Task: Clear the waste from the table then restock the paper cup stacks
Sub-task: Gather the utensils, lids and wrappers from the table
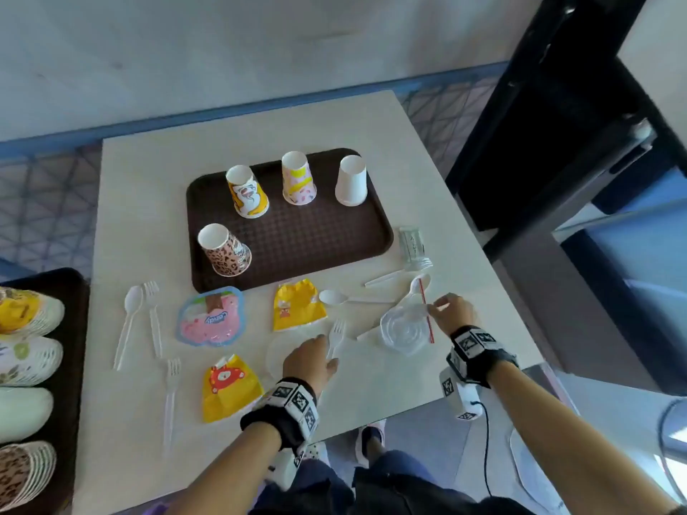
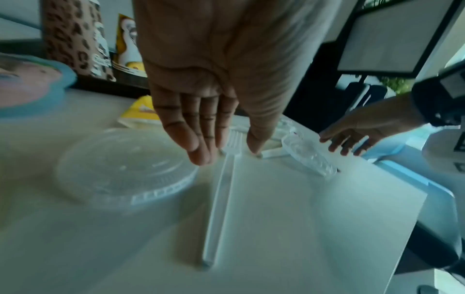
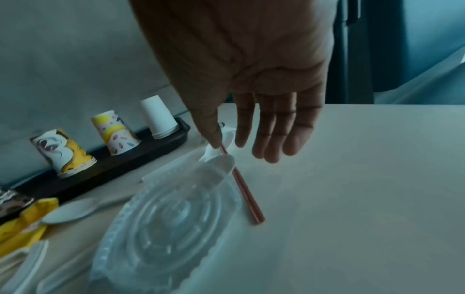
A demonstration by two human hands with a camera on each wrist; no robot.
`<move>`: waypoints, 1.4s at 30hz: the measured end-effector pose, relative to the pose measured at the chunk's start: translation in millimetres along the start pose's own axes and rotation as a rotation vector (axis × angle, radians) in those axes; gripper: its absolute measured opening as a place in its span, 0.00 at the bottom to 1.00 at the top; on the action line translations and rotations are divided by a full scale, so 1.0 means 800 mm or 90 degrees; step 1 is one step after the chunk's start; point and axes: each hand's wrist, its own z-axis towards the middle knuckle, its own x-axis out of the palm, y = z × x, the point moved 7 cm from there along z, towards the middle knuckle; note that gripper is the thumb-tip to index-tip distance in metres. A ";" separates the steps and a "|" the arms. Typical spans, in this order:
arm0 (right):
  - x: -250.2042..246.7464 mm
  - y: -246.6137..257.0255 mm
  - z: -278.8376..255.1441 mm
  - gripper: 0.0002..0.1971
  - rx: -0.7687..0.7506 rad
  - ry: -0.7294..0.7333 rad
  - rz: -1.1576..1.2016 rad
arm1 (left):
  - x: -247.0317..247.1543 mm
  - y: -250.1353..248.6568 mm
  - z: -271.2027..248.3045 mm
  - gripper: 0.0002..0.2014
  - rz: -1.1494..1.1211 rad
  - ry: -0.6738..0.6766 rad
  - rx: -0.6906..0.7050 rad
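1. Left hand (image 1: 310, 360) is low over the near middle of the pale worktop (image 1: 427, 172), fingers straight and spread. The wrist view shows its fingertips (image 2: 200, 155) coming down either side of the head of a white plastic fork (image 1: 335, 338); nothing is gripped.
2. Right hand (image 1: 451, 312) is out at the near right, thumb tip (image 3: 214, 142) on a thin red drinking straw (image 1: 426, 314). The other fingers hang loose and straight above the worktop, so no closed grip there.
3. That straw lies along the right edge of a clear round plastic lid (image 1: 404, 330), with a white plastic spoon (image 1: 418, 286) just beyond it.
4. Left of the fork lies a second, frosted round lid (image 2: 125, 169).
5. Further left: crumpled yellow wrappers (image 1: 297, 304), a pink and blue packet (image 1: 212, 317), and more white forks and spoons.
6. At the far side sits a dark brown tray (image 1: 297, 236) with four upturned paper cup stacks (image 1: 299, 178): leopard print, yellow, pastel, plain white.
7. Off the left edge, spare cup stacks (image 1: 26, 366) lie on their sides on another dark tray.
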 end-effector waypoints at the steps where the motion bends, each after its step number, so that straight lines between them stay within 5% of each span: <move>1: 0.003 -0.001 0.004 0.15 0.001 0.015 -0.013 | 0.005 -0.004 0.005 0.19 0.019 0.003 -0.020; 11: 0.017 -0.002 0.036 0.09 -0.066 0.084 -0.060 | 0.005 -0.024 0.043 0.13 -0.114 -0.136 -0.086; 16: -0.004 0.014 0.032 0.05 -0.164 0.076 0.122 | -0.030 -0.056 0.062 0.11 -0.257 -0.235 -0.013; 25: -0.051 -0.005 0.039 0.09 -0.101 0.049 0.575 | -0.035 -0.138 0.128 0.10 -0.284 -0.130 0.039; 33: -0.056 -0.040 0.059 0.07 0.108 0.031 0.908 | -0.006 -0.171 0.146 0.18 -0.112 -0.063 0.055; 37: -0.035 -0.050 0.059 0.12 0.236 0.075 0.860 | -0.016 -0.167 0.143 0.14 -0.145 -0.119 0.061; 42: -0.023 -0.031 0.053 0.18 0.164 0.130 0.499 | -0.043 -0.170 0.139 0.13 -0.134 -0.187 0.087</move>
